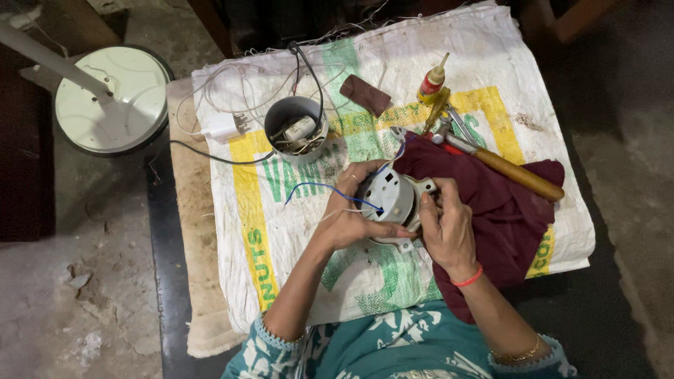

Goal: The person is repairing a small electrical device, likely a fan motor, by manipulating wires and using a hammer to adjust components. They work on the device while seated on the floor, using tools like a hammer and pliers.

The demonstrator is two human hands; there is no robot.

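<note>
Your left hand [345, 214] grips the grey motor [392, 198] from its left side, fingers curled over the top and thumb under the lower rim. Your right hand [447, 226] closes on the motor's right side, fingertips pinching at its edge near a mounting lug. The motor sits between both hands, held just above the sack [281, 231] near the middle of the table [158, 231]. A blue wire [319, 188] loops out of the motor to the left, over your left hand, with a thin white lead beside it.

Just right of the motor, and under your right wrist, lies the maroon cloth [505, 203]; its lower part hangs past the sack's near edge. A hammer [516, 172] rests on the cloth, its head touching a cluster of metal tools by the glue bottle [432, 83]. Behind your hands stands a tin [296, 128] full of small parts, with a black cable [217, 156] curling around it and a white plug [225, 128] to its left. A small dark pad [365, 93] lies near the sack's far edge.

The barest stretch of sack is to the left of your left forearm, running out to its yellow-striped edge. Off the table's far left corner sits a white fan base [112, 98] on the floor
</note>
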